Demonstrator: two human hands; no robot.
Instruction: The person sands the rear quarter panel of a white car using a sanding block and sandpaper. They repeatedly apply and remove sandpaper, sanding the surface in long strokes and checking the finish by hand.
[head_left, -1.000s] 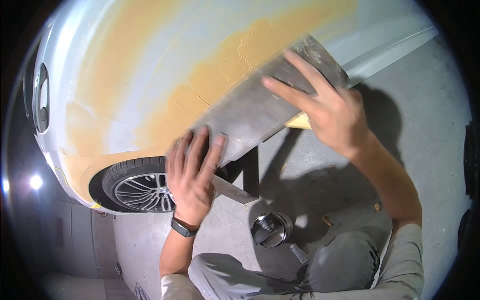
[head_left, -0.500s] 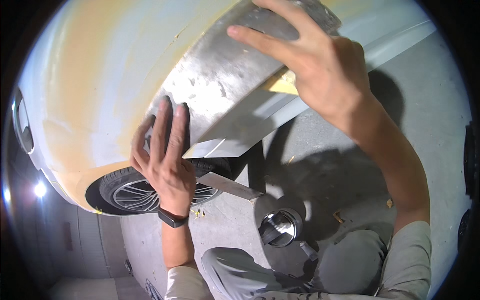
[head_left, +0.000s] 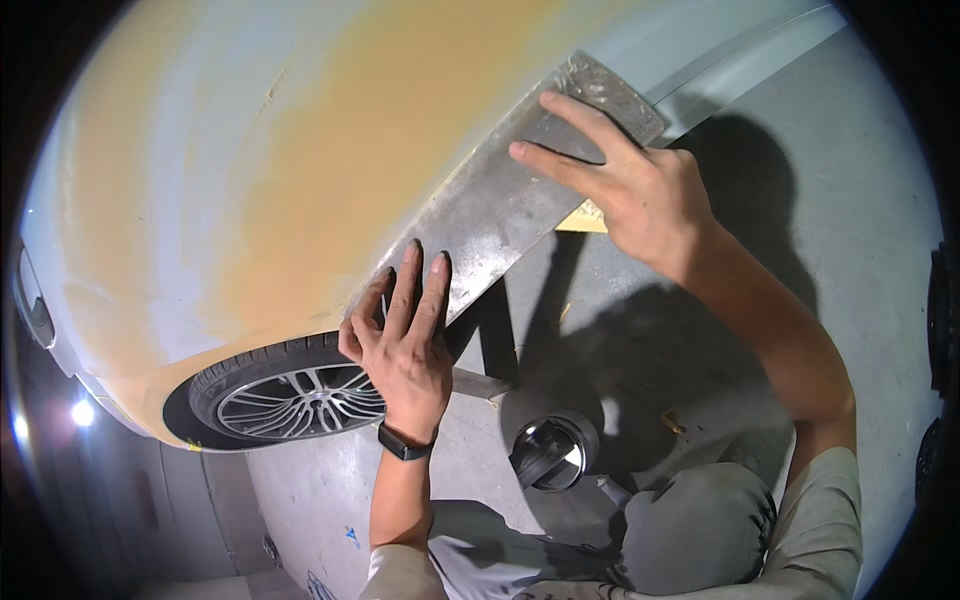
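Note:
A long, flat grey metal plate (head_left: 490,210) lies slantwise against the lower part of a car's side panel (head_left: 330,180), which is patched in yellow and pale grey. My left hand (head_left: 405,345), with a dark band on its wrist, holds the plate's lower left end, fingers spread over its face. Toward the upper right end, my right hand (head_left: 650,190) grips the plate with two fingers stretched across the face and the rest of the hand at its lower edge. Both thumbs are mostly hidden. The plate's far corner is scuffed with pale residue.
A car wheel (head_left: 300,395) sits in the arch left of my left hand. On the grey concrete floor (head_left: 660,310) below stands a round lamp-like device (head_left: 550,452) with a shiny face, near my knee (head_left: 695,520). A bright light (head_left: 82,412) shines at far left.
The metal plate has slid down and to the right across the panel, with both hands on it. More of the yellow patch and the wheel now shows.

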